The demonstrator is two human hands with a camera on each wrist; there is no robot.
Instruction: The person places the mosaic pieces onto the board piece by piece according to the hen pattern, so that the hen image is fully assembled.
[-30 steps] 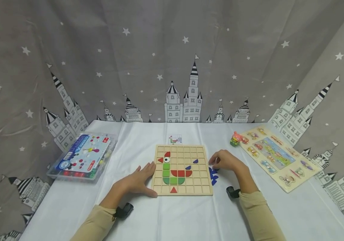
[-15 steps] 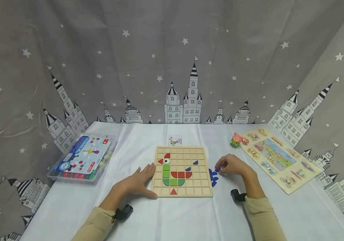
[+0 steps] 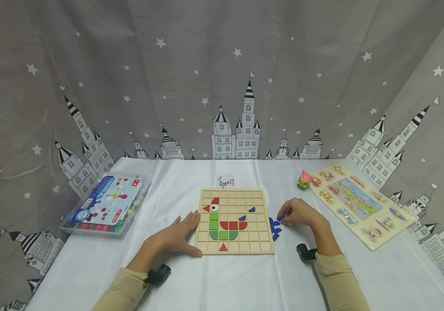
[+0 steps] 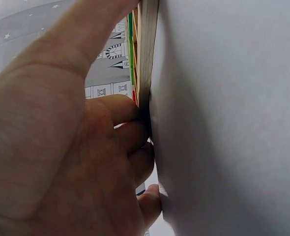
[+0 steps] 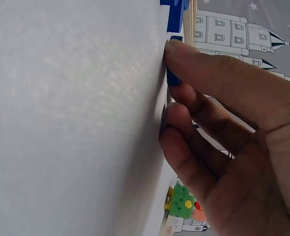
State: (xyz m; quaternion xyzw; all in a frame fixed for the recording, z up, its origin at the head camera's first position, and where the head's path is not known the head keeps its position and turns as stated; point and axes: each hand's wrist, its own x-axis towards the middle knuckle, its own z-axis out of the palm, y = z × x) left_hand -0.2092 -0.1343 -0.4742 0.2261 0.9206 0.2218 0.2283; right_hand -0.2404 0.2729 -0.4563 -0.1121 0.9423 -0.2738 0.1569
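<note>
A gridded wooden board lies on the white cloth. Flat red, green and blue pieces and a round eye piece form a bird shape on it. My left hand rests at the board's left edge, fingers spread and touching its side. Right of the board, my right hand pinches a blue half-round piece between thumb and fingers, low at the cloth. Several more blue pieces lie loose between that hand and the board. The fingers partly hide the pinched piece.
A small picture card lies behind the board. At the left stands a clear plastic box with a printed lid sheet. A wooden picture puzzle and a small pink-and-green toy are at the right.
My right hand has shifted slightly right, away from the board, drawing a blue piece out from the loose pile. It has stayed there over the last half second. My left hand keeps its place.
</note>
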